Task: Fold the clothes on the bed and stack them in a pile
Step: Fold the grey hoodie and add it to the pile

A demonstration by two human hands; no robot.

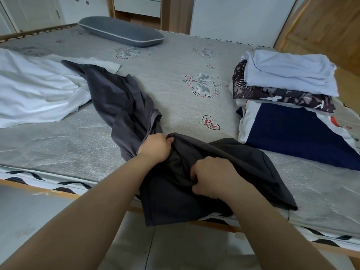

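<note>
Step in hand: taking up the next garment, not yet folding it. Both hands grasp a dark grey garment [194,172] at the near edge of the bed [175,61]; the left hand [155,148] has its fingers curled into a bunched ridge of the cloth, the right hand [212,177] pinches a fold nearer the edge. The garment is soft, matte and limp: its near part hangs over the bed's edge, and a twisted tail trails away toward the far left, its end lying on a crumpled white garment [37,90] near the left edge. Cannot tell what kind of garment it is. Near the right edge stands the pile [288,98], at least 3 folded pieces: pale blue on top, a dark patterned piece beneath, navy and white at the bottom. A grey pillow [120,32] with pale piping lies at the far edge. The bed cover is grey, finely speckled, printed with hearts and flowers. Next move, by my judgement: untwist the cloth, find its edges and spread it flat on the open middle before folding.
</note>
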